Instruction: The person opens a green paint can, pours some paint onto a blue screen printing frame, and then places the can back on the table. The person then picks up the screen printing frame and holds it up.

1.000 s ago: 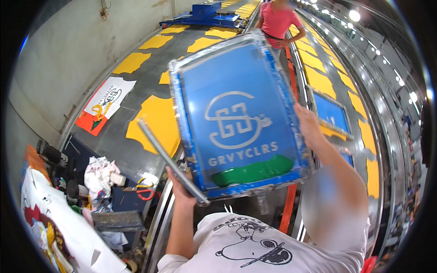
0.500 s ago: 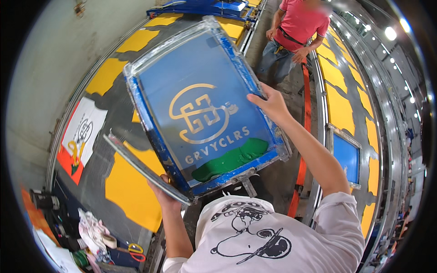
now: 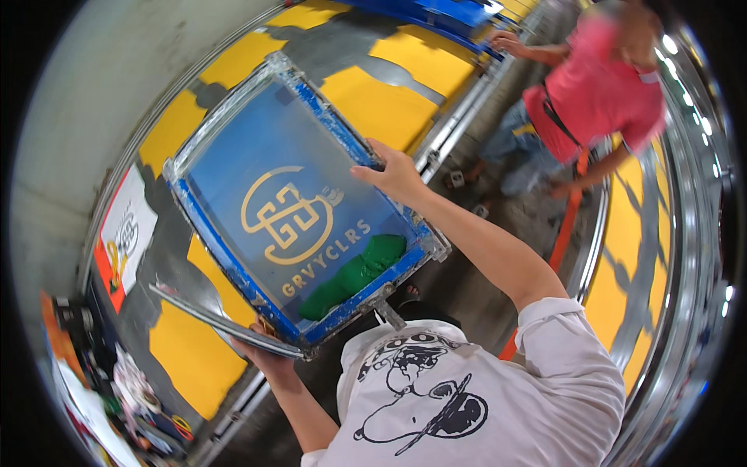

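Tilted in front of me is a screen printing frame (image 3: pixel 233 140) with blue, paint-smeared sides and a blue mesh bearing a pale round emblem and lettering. Thick green ink (image 3: pixel 354 276) lies pooled along its lower end. My right hand (image 3: pixel 397 175) grips the frame's right side, thumb over the top. At the lower left corner my left hand (image 3: pixel 266 346) is closed, its fingers partly hidden between the frame and a long flat grey-edged piece (image 3: pixel 226 323) seen edge-on. It seems to hold both; what that piece is, I cannot tell.
Yellow fabric pieces (image 3: pixel 191 354) lie along the dark printing table (image 3: pixel 167 268) at left. A white printed sheet (image 3: pixel 128 229) rests on its far edge. Near right, a person in a red shirt (image 3: pixel 599 101) stands in the aisle. Scissors (image 3: pixel 181 426) and cloths sit lower left.
The frame, held in both hands, has shifted left and slightly down in view. The person in red has come nearer, turned, and reached an arm toward the blue equipment at the table's far end.
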Motion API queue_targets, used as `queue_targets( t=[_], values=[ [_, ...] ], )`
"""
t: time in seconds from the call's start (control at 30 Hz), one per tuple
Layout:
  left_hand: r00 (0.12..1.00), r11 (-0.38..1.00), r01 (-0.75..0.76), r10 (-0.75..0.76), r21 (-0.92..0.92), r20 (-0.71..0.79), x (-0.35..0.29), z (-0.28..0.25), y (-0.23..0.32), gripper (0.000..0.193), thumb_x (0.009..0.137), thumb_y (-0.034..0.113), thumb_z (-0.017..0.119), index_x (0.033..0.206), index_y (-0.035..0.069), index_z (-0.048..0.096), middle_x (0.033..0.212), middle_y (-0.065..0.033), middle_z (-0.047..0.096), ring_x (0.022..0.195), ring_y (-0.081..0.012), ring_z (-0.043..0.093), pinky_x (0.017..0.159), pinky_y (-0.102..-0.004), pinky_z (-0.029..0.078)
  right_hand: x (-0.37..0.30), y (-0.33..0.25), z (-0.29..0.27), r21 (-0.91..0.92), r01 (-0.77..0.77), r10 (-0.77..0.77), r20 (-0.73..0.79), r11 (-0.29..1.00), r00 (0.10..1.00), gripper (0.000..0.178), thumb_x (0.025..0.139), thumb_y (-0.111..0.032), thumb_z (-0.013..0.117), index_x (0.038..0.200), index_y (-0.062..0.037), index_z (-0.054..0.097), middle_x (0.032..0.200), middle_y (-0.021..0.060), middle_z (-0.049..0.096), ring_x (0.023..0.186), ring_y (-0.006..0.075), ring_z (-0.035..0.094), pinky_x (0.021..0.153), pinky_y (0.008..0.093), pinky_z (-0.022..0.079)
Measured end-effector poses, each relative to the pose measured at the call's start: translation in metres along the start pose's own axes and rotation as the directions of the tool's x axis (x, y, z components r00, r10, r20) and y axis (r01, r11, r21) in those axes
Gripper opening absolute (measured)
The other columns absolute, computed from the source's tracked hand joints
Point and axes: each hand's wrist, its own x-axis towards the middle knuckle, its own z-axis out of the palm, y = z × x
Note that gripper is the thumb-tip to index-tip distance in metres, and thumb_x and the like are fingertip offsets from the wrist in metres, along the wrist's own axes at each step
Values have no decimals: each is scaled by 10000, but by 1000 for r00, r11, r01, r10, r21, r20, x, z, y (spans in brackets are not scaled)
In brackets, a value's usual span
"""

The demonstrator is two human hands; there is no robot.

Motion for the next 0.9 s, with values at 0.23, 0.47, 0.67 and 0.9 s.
queue_targets(
  t=[0.23,0.47,0.67,0.9],
  values=[
    [954,986,160,-168,-50,-249,47,70,-72,886,888,796,464,1250,-6,564,867,-18,590,788,-129,572,688,-265,483,129,51,-37,150,30,-59,191,988,980,498,908,-207,734,1333,0,577,1050,79,702,810,115,654,678,260,526],
    [949,954,257,-280,-155,-149,130,137,-130,757,955,757,347,1287,118,581,1077,-73,652,1003,-200,634,918,-376,523,216,131,-68,228,-78,25,224,970,974,424,985,-124,647,1350,63,539,1201,75,651,1022,108,612,893,251,485],
    [906,955,261,-294,-143,-306,181,202,-214,886,938,775,351,1517,105,386,1429,-151,516,1308,-292,496,1100,-459,395,298,217,-110,210,-98,31,300,973,953,573,948,-183,707,1401,95,491,1211,105,652,1045,139,618,900,260,483],
    [899,992,118,-128,-50,-418,189,249,-232,838,900,788,425,1377,105,522,1106,-131,652,1043,-246,645,936,-421,534,344,277,-85,104,-34,9,231,994,973,674,846,-333,818,1358,33,577,837,3,650,679,49,531,563,211,405]
  ],
)
